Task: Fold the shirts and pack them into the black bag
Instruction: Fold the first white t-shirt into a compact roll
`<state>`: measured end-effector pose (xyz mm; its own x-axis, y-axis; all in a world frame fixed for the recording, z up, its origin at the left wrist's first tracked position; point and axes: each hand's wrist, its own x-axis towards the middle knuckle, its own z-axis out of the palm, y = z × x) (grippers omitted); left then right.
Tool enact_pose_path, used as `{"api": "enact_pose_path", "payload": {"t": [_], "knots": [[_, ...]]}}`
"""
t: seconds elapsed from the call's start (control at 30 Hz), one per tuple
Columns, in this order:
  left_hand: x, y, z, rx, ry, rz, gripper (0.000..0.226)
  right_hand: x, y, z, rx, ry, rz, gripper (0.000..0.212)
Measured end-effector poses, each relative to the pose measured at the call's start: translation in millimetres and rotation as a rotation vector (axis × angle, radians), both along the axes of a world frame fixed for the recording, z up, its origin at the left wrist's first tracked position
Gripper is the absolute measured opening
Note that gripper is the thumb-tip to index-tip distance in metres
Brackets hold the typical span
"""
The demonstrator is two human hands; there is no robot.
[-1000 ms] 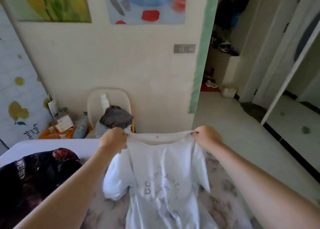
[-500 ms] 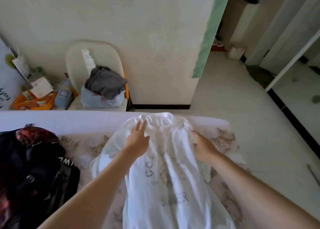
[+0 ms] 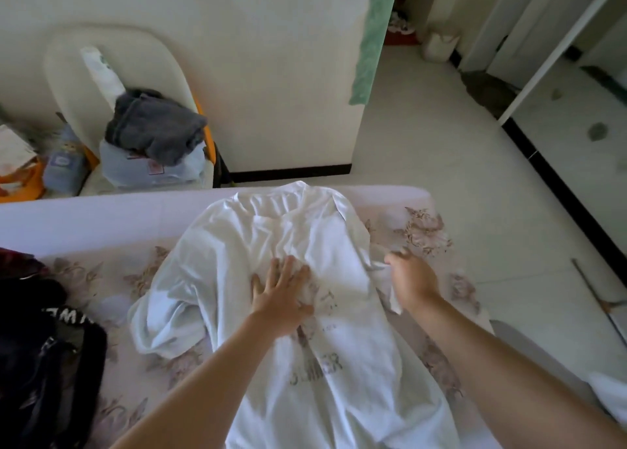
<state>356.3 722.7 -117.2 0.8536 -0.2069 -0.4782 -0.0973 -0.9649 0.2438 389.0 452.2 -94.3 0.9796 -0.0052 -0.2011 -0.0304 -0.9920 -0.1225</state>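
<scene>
Well to the left, the black bag (image 3: pixel 51 363) slumps on the bed (image 3: pixel 101 217), white lettering showing on its strap, well apart from both hands. Beyond the bed's far edge sit an orange bag (image 3: pixel 23 183), a pale blue bottle (image 3: pixel 64 163) and a cream chair (image 3: pixel 68 75) piled with a grey garment (image 3: pixel 156 126) on top of a clear plastic bag (image 3: pixel 146 170). At centre, the white shirt (image 3: pixel 271 238) lies print side up on the floral sheet (image 3: pixel 420 231), collar toward the wall, with one sleeve bunched on the side nearer the black bag. The left hand (image 3: pixel 280 296) lies flat on the shirt's chest, fingers straight and spread, covering part of the grey lettering. The right hand (image 3: pixel 412 279), slightly blurred, curls its fingers round the shirt's other sleeve at the garment's edge. Farther right, a green strip (image 3: pixel 373 41) runs down the wall corner, and pale floor tiles (image 3: pixel 441 143) stretch to a white door frame (image 3: pixel 559 48).
</scene>
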Motion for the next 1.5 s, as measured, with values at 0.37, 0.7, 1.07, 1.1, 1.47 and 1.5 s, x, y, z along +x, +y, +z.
{"api": "enact_pose_path", "payload": {"t": [0.37, 0.7, 1.07, 1.1, 1.47, 1.5], "knots": [[-51.5, -8.5, 34.3, -0.206, -0.180, 0.086, 0.060, -77.4, 19.0, 17.1, 0.096, -0.023, 0.226, 0.053], [-189.5, 41.5, 41.4, -0.195, -0.268, -0.043, 0.075, -188.9, 65.0, 5.9, 0.053, 0.183, 0.784, 0.068], [-184.6, 57.1, 77.0, -0.441, -0.101, 0.552, 0.036, -166.4, 64.9, 51.1, 0.271, -0.083, 0.334, 0.005], [-173.9, 57.9, 82.3, -0.410, -0.169, 0.576, 0.032, -159.2, 65.7, 53.2, 0.233, -0.177, 0.307, 0.010], [-170.7, 51.3, 13.7, -0.133, -0.220, -0.058, 0.085, -179.8, 54.3, -1.9, 0.053, 0.092, 0.500, 0.052], [-170.8, 51.1, 7.1, -0.069, -0.211, -0.098, 0.093, -182.1, 51.6, -4.7, 0.041, 0.057, 0.492, 0.058]]}}
